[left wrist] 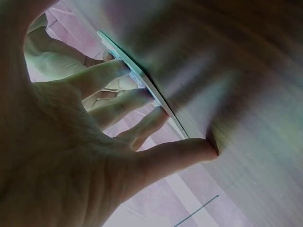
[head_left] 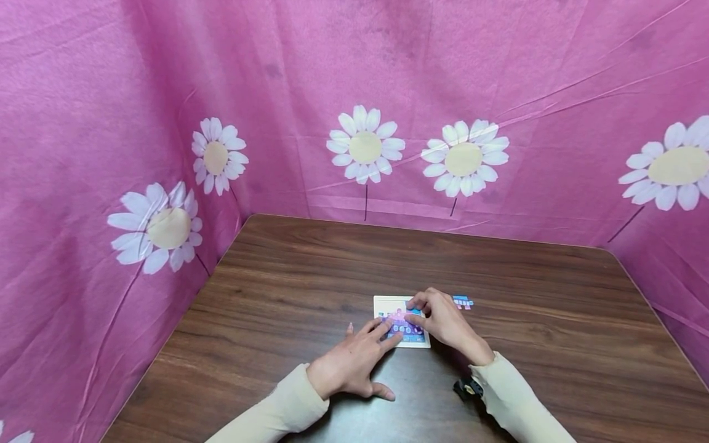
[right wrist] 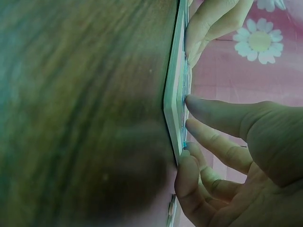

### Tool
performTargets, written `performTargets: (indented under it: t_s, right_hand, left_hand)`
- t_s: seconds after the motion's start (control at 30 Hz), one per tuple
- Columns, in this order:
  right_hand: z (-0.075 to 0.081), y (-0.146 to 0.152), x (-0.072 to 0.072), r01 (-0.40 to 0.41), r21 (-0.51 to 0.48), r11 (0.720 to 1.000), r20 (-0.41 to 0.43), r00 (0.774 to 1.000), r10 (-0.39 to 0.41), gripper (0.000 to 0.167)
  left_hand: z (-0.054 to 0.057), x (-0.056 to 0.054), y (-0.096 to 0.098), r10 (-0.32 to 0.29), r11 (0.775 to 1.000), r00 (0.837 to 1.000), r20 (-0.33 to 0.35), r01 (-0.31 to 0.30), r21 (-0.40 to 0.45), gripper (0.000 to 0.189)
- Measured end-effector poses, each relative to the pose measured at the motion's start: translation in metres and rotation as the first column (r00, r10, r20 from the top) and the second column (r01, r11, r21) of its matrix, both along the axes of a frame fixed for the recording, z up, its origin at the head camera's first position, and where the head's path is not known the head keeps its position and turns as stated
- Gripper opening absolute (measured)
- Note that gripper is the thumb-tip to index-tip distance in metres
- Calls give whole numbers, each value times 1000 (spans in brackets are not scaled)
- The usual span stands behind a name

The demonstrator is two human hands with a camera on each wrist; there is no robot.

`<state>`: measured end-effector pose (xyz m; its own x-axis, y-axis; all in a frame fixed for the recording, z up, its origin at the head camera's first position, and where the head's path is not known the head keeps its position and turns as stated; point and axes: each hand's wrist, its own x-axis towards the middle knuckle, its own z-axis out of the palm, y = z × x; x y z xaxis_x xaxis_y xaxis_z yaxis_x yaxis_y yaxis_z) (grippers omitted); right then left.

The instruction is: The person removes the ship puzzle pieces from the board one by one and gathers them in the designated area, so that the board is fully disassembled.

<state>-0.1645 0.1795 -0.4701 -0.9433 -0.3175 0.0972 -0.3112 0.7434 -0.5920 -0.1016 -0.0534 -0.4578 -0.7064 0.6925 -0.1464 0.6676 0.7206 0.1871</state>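
Observation:
A thin puzzle board (head_left: 401, 344) with a pale frame lies flat on the table, its picture in purple, pink and blue. My left hand (head_left: 354, 363) is spread over its left and lower part, the fingertips resting on the picture and the thumb out to the side. From the right, my right hand (head_left: 444, 317) reaches over the board's upper right part. Its thumb and bent fingers (right wrist: 215, 142) touch the board's face with their tips. The fingers partly hide the picture. Just beyond the right hand lies a small blue and pink puzzle piece (head_left: 463, 302).
The brown wood-grain table (head_left: 277, 277) extends on all sides of the board. Behind it and at its sides hangs a pink cloth (head_left: 288, 80) with white daisies. A dark strap with a small device (head_left: 468, 389) is at the right wrist.

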Motion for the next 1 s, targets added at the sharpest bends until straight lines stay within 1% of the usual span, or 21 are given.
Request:
performTargets:
  t_s: [0.27, 0.43, 0.57, 0.83, 1.0]
  right_hand:
    - [1, -3, 0, 3, -4, 1000, 5, 1000, -3, 11]
    - [0, -3, 0, -1, -6, 1000, -20, 1000, 1, 11]
    - [0, -3, -1, 5, -9, 1000, -41, 999, -5, 11]
    - [-1, -4, -1, 25, 1, 1000, -48, 999, -25, 12]
    - [-1, -3, -1, 20, 14, 1000, -52, 998, -20, 12]
  left_hand:
    - [-1, 1, 0, 2, 1000, 1000, -1, -2, -7, 105]
    - [-1, 1, 1, -3, 1000, 1000, -17, 3, -4, 105]
    - [-1, 0, 0, 0, 1000, 1000, -13, 0, -3, 105]
    - [1, 0, 0, -2, 1000, 1000, -14, 2, -11, 104]
    - [1, 1, 1, 0, 1000, 1000, -16, 0, -16, 104]
